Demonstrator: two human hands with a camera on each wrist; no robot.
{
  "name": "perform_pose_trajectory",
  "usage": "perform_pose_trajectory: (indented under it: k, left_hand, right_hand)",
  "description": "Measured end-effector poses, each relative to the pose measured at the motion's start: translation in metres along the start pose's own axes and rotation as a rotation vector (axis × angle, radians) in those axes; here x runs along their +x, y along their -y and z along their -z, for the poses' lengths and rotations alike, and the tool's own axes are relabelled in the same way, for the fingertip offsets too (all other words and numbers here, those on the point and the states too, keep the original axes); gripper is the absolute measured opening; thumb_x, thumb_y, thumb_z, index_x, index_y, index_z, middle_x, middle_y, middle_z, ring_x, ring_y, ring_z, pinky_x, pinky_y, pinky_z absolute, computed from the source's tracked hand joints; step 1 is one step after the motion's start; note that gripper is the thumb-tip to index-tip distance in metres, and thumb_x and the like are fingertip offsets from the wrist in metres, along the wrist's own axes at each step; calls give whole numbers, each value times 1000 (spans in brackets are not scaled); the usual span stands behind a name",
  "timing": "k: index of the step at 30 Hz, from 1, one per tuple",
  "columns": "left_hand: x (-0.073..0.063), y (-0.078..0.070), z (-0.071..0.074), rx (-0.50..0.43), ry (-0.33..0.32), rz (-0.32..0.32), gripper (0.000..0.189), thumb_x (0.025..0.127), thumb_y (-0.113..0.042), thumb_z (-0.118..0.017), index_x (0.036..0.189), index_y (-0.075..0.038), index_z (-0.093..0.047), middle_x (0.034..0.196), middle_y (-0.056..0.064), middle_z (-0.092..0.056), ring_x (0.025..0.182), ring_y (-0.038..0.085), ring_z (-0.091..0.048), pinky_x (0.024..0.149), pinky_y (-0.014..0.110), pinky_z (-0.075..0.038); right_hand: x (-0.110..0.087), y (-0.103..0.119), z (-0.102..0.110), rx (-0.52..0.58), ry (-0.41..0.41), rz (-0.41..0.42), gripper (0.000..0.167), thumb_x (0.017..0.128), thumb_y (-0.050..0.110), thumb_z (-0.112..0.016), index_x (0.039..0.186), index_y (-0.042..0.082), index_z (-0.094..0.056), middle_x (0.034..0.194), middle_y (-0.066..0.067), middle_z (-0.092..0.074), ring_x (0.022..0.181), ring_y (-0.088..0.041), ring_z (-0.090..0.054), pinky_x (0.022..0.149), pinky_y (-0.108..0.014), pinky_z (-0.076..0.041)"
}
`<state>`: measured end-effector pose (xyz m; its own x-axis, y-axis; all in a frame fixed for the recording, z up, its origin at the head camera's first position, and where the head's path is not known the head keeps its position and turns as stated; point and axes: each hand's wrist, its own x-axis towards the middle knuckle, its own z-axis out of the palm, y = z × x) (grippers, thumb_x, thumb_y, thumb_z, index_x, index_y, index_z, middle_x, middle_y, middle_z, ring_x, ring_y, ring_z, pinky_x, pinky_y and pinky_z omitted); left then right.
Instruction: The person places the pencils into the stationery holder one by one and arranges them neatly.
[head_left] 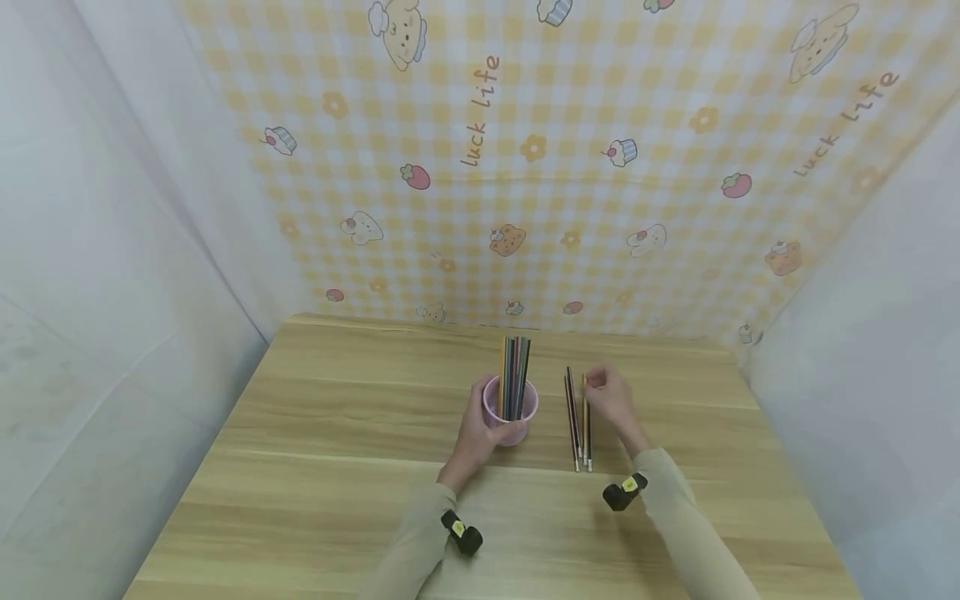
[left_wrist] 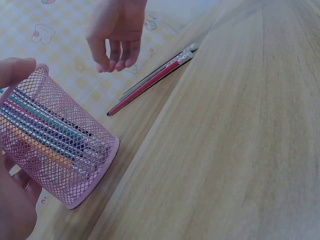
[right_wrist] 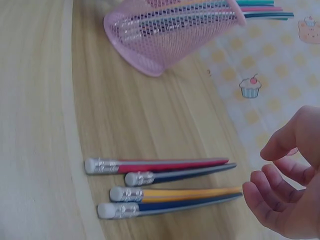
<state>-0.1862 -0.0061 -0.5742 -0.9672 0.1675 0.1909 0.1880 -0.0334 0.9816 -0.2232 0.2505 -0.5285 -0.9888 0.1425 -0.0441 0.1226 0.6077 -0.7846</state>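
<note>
A pink mesh pencil cup (head_left: 512, 436) stands upright on the table, with several pencils (head_left: 514, 367) in it. My left hand (head_left: 474, 437) grips the cup from its left side, thumb and fingers around the wall. To the right of the cup, several eraser-tipped pencils lie side by side: a red pencil (right_wrist: 165, 165), a yellow pencil (right_wrist: 195, 194) and dark blue ones (right_wrist: 175, 204). My right hand (head_left: 609, 397) hovers by the far ends of these pencils, its fingers loosely bent. In the right wrist view the thumb stands apart from the fingers and nothing is between them.
The wood-grain table (head_left: 337, 417) meets a yellow checked cloth (head_left: 570, 192) with cartoon prints at its back edge. White sheets (head_left: 135, 292) hang on the left and right sides.
</note>
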Motion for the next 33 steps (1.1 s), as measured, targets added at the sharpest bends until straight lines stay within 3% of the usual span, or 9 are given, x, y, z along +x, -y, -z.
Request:
perform_pose_trajectory:
  k: [9,17,22,33]
  left_hand:
    - [1,-4,-2,17,12,-4,97,74,0,-84,154,0,-29,154,22,-42,140,42,-43,121,58,-32]
    - [-6,-38,3,19,50,4,92,77,-3,-83,152,4,-30,153,24,-43,139,42,-44,120,56,-34]
    - [-7,-39,3,6,42,-8,93,76,-3,-83,152,6,-29,153,25,-43,139,43,-44,120,58,-33]
    - [-8,-40,3,12,50,11,95,77,-5,-84,153,5,-28,154,24,-42,140,42,-44,121,56,-33]
  right_hand:
    - [0,-16,-1,-47,21,-55,38,87,0,-59,122,-11,-54,115,-29,-61,104,-40,-60,89,-46,-58]
    - [-3,-19,-1,-97,60,-102,41,84,-2,-61,123,-10,-51,113,-28,-60,99,-37,-61,81,-41,-58]
    - [-2,-21,-3,-122,65,-99,42,81,-2,-62,121,-9,-51,113,-27,-60,98,-36,-61,82,-43,-58]
    - [1,-22,-3,-214,75,-117,41,80,3,-64,117,-9,-51,107,-28,-62,90,-35,-61,72,-39,-58]
